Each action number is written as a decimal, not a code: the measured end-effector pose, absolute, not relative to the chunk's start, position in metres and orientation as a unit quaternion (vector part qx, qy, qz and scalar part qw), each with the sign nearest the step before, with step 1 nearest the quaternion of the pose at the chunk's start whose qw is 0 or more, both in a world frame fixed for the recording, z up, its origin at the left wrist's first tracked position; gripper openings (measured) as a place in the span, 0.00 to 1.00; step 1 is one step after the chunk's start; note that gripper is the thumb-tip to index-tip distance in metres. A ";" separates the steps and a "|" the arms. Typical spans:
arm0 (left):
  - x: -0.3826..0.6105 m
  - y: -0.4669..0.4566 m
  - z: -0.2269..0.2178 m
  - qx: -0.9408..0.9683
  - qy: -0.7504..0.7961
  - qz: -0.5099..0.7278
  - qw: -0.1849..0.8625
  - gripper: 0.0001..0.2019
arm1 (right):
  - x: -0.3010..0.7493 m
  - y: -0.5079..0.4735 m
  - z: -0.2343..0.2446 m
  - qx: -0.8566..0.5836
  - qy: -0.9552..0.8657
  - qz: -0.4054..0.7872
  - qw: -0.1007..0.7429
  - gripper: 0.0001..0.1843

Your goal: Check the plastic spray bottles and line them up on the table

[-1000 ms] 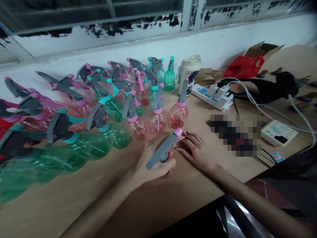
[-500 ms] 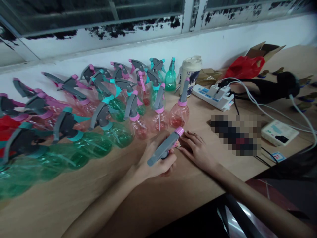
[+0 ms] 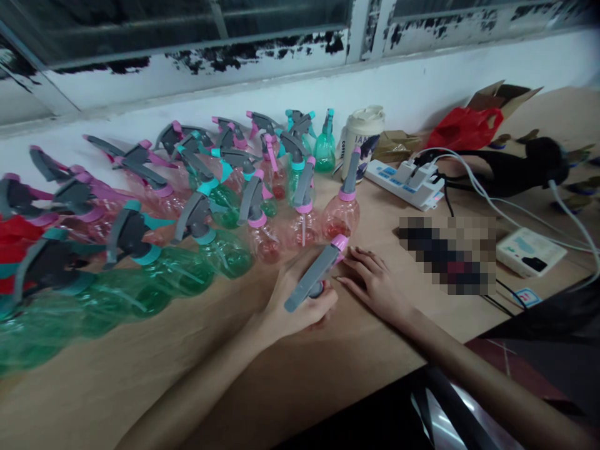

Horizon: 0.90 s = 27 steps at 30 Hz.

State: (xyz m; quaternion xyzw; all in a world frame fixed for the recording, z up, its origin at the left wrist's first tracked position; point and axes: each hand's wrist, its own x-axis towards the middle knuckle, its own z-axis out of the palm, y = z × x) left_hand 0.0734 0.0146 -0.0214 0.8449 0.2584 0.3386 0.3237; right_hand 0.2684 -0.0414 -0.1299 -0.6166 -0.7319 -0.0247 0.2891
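Observation:
My left hand (image 3: 297, 300) is wrapped round a spray bottle (image 3: 315, 275) with a grey trigger head and a pink nozzle; my fingers hide most of its body. Just to the right, my right hand (image 3: 375, 281) lies on the table, fingers stretched out and holding nothing, its fingertips close to the nozzle. Beyond my hands stand pink spray bottles (image 3: 340, 217) with grey and pink heads. Green spray bottles (image 3: 180, 272) with grey and teal heads line the left side.
Along the wall are a paper coffee cup (image 3: 363, 140), a white power strip (image 3: 407, 184) with plugs and cables, and a red plastic bag (image 3: 464, 129) by a cardboard box (image 3: 504, 97). A white box-shaped device (image 3: 529, 251) and a blurred-out dark object (image 3: 445, 256) lie on the right of the wooden table (image 3: 206, 381).
The held bottle's head has shifted slightly, its rear end a little to the right. My right hand has stayed almost in place. The view has moved very slightly.

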 end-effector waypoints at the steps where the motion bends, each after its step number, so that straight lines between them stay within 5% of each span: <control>1: 0.073 0.014 -0.021 0.842 0.262 0.338 0.329 0.24 | 0.268 -0.041 -0.130 -0.616 -0.732 -0.026 0.288 0.23; 9: 0.073 0.009 -0.017 0.812 0.266 0.345 0.387 0.16 | 0.268 -0.041 -0.130 -0.618 -0.730 -0.019 0.291 0.22; 15: 0.073 0.007 -0.013 0.800 0.263 0.334 0.423 0.20 | 0.269 -0.041 -0.128 -0.620 -0.731 -0.012 0.285 0.22; 27: 0.073 0.010 -0.014 0.804 0.264 0.352 0.400 0.13 | 0.268 -0.042 -0.128 -0.620 -0.733 -0.022 0.279 0.22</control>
